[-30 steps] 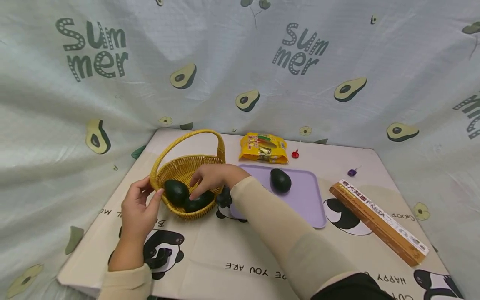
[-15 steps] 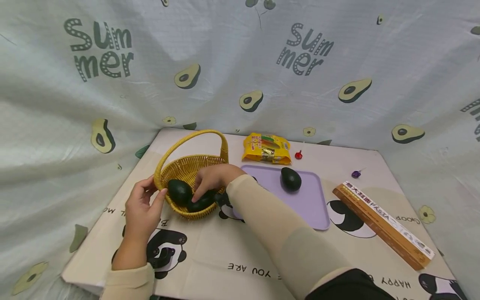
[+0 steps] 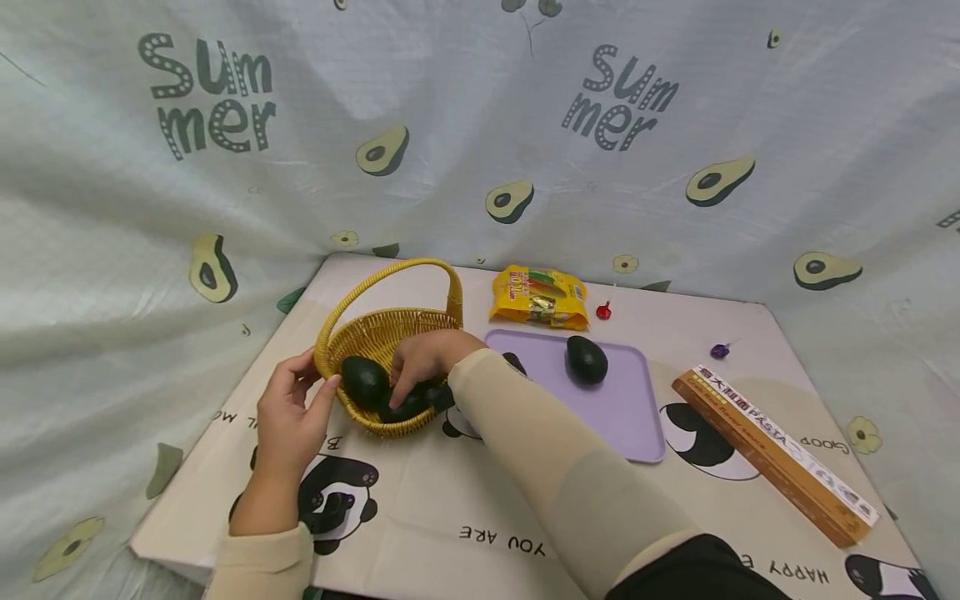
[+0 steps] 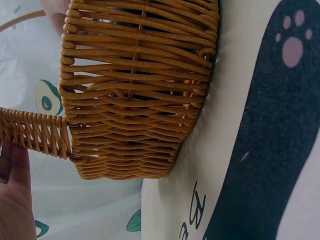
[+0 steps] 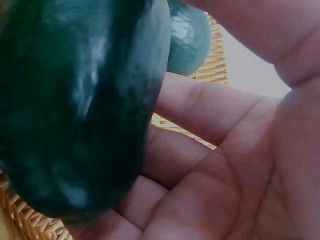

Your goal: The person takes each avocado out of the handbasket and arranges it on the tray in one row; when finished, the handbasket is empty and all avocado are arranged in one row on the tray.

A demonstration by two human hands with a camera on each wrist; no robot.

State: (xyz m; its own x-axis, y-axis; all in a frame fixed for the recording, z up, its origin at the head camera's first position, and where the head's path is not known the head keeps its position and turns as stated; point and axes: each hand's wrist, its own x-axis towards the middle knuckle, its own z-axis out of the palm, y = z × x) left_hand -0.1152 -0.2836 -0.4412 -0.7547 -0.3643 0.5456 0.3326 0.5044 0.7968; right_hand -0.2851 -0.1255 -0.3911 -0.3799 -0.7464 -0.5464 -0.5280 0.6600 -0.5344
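My left hand (image 3: 296,408) pinches the near left end of a yellow wicker basket's handle (image 3: 393,265), with the thumb in front. The basket (image 3: 378,327) stands on the table, its woven side (image 4: 140,112) filling much of the left wrist view. Inside it, my right hand (image 3: 427,358) grips a dark green avocado (image 3: 408,407); the fingers curl round that avocado (image 5: 75,110) in the right wrist view. Beside it in the basket lies a second avocado (image 3: 365,382). A third avocado (image 3: 587,360) rests on a lilac tray (image 3: 618,425), partly hidden by the right sleeve.
Behind the tray lies a yellow snack bag (image 3: 538,297), with a red wrapped lollipop (image 3: 603,311) beside it. A purple wrapped lollipop (image 3: 720,351) and a long pasta box (image 3: 776,456) lie to the right. A printed curtain (image 3: 450,108) hangs round the table.
The scene has shifted slightly right in the head view. My right fingers have drawn closer together on the avocado in the basket. My left hand keeps its hold on the handle.
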